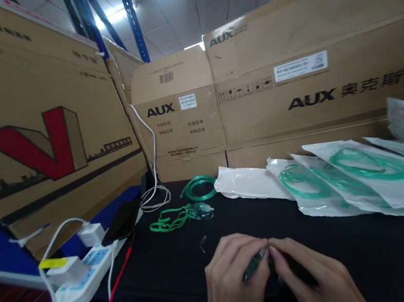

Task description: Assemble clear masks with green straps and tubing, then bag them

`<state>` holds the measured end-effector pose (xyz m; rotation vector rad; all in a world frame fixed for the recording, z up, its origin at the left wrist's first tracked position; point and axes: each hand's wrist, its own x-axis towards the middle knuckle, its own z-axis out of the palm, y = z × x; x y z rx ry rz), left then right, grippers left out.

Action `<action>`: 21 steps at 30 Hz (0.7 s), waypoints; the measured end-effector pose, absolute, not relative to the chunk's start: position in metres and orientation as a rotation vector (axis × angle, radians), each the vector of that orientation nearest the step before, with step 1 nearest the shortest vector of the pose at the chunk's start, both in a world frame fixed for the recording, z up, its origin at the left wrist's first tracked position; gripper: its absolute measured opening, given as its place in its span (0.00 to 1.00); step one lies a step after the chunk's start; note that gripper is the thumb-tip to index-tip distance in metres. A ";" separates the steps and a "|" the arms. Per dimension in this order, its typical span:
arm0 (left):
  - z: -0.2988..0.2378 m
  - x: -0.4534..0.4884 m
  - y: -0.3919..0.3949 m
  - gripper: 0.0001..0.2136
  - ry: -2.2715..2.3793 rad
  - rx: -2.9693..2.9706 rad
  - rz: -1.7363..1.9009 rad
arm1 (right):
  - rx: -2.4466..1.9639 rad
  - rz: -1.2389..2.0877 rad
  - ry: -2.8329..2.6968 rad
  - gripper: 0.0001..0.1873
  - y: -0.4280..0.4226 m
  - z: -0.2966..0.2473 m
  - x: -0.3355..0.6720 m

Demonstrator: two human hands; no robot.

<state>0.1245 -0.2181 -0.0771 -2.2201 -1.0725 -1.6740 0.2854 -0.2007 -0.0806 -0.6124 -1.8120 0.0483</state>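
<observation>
My left hand (pixel 235 283) and my right hand (pixel 313 274) meet near the table's front edge, thumbs and fingertips pinched together. Between the left fingers shows a green see-through plastic piece (pixel 254 265); most of it is hidden by the hands. The right thumb and forefinger close on its edge at the meeting point. Just ahead lies a small clear bent piece (pixel 203 244). Farther back are a green strap (pixel 169 220) beside a clear plastic fitting (pixel 201 211), and a coil of green tubing (pixel 197 188).
White packets with green tubing (pixel 369 166) overlap along the right side, beside a white packet (pixel 250 181). At left are a power strip (pixel 80 281), a dark phone (pixel 123 222) and a red cable (pixel 115 291). Cardboard boxes (pixel 185 143) wall the black table (pixel 156 268).
</observation>
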 end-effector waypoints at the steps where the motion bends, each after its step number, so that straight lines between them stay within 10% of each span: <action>1: -0.075 0.123 -0.219 0.12 -1.103 -2.264 -1.640 | -0.660 0.170 -1.814 0.07 -0.199 -0.082 0.289; 7: -0.063 0.082 -0.218 0.07 -1.451 -2.216 -1.384 | -0.889 0.950 -1.646 0.17 -0.187 -0.086 0.326; 21: -0.055 -0.014 -0.141 0.18 -1.935 -2.290 -0.639 | -1.028 1.349 -1.553 0.29 -0.193 -0.078 0.338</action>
